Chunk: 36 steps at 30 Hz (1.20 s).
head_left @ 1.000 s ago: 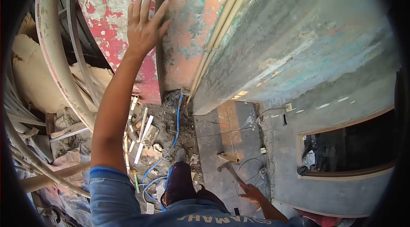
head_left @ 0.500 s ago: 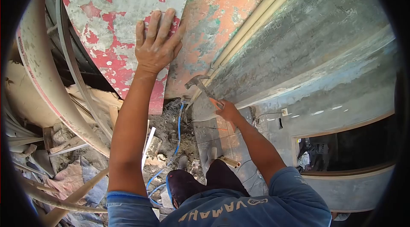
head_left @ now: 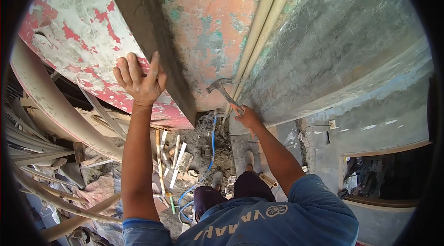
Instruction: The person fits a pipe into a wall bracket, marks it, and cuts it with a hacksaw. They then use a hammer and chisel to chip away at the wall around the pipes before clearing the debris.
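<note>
My left hand (head_left: 143, 81) rests against a pillar (head_left: 74, 19) with peeling white and red paint. Its fingers are bent and spread, with the index finger at the pillar's corner. My right hand (head_left: 249, 117) is closed around the handle of a claw hammer (head_left: 225, 92). The hammer's head points up and left, and its claw end overlaps two beige pipes (head_left: 263, 19) running along the wall corner. Behind the hammer is an orange wall (head_left: 208, 24) with flaking paint and green patches.
A grey plaster wall (head_left: 333, 33) stands at right, with a wood-framed opening (head_left: 393, 151) below. A blue hose (head_left: 213, 142) crosses the muddy ground. Pipe offcuts (head_left: 178, 162) lie by my feet. A large curved pipe (head_left: 60, 107) and debris fill the left.
The view has swung, showing the pillar's bare grey side and more ground. My left hand is now lower on the pillar, its fingers more bent. The hammer stays in my right hand.
</note>
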Each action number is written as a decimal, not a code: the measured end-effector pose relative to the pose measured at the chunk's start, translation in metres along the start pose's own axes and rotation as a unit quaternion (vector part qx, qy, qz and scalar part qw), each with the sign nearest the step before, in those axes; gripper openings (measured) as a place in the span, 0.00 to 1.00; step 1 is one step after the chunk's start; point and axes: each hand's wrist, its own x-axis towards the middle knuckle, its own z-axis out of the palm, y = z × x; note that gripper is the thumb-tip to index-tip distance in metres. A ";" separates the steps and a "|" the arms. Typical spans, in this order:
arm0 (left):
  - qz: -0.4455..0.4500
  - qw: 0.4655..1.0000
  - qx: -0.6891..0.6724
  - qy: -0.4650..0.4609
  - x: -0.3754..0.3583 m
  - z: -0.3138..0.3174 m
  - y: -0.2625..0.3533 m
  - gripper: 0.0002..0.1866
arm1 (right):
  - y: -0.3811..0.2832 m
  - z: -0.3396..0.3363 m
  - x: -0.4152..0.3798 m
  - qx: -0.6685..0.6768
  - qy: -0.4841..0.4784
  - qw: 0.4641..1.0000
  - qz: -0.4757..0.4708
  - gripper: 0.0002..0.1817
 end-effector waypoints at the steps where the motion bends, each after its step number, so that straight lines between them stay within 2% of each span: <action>1: -0.008 1.000 -0.002 0.000 0.000 0.000 0.001 0.19 | 0.000 0.000 0.001 0.008 -0.004 1.000 -0.003 0.46; 4: -0.004 1.000 -0.005 -0.014 -0.002 -0.001 0.001 0.20 | -0.006 0.000 -0.011 0.051 -0.024 0.998 0.028 0.46; 6: -0.003 1.000 0.014 -0.021 -0.001 -0.001 0.001 0.19 | -0.011 0.007 -0.019 0.066 0.041 0.997 0.014 0.41; 9: 0.000 0.999 0.016 -0.032 0.000 -0.001 0.002 0.20 | -0.017 0.015 -0.020 0.094 0.059 0.994 0.012 0.39; 13: 0.007 0.999 0.008 -0.033 -0.001 -0.002 0.001 0.20 | -0.020 0.017 -0.021 0.119 0.039 0.992 0.009 0.37; 16: -0.008 0.999 0.003 -0.033 -0.002 -0.002 0.002 0.20 | -0.028 0.027 -0.023 0.131 0.062 0.989 0.028 0.37; 18: -0.003 1.000 -0.002 -0.030 -0.001 0.000 0.001 0.20 | -0.034 0.034 -0.019 0.136 0.029 0.988 0.063 0.36; 19: 0.001 1.000 -0.005 -0.031 -0.002 -0.001 0.000 0.20 | -0.031 0.046 -0.015 0.139 0.055 0.987 0.057 0.35; 23: -0.001 0.999 0.002 -0.035 -0.004 -0.001 0.000 0.20 | -0.029 0.048 -0.017 0.145 0.058 0.987 0.048 0.33; 25: -0.002 0.999 0.001 -0.033 -0.005 -0.001 -0.001 0.19 | -0.026 0.036 -0.025 0.179 0.082 0.980 0.000 0.31; 26: -0.003 1.000 0.002 -0.031 -0.005 0.000 -0.001 0.19 | -0.022 0.026 -0.025 0.178 0.083 0.981 -0.002 0.31; 28: -0.004 1.000 0.002 -0.028 -0.005 0.000 0.000 0.19 | -0.019 0.001 -0.028 0.088 0.004 0.995 0.041 0.31; 29: -0.005 1.000 0.000 -0.028 -0.005 -0.001 0.000 0.19 | -0.022 -0.013 -0.035 0.086 -0.026 0.995 0.051 0.33; 36: -0.009 1.000 0.005 -0.028 -0.006 -0.001 0.002 0.19 | 0.015 0.000 -0.041 -0.011 0.066 0.997 -0.025 0.30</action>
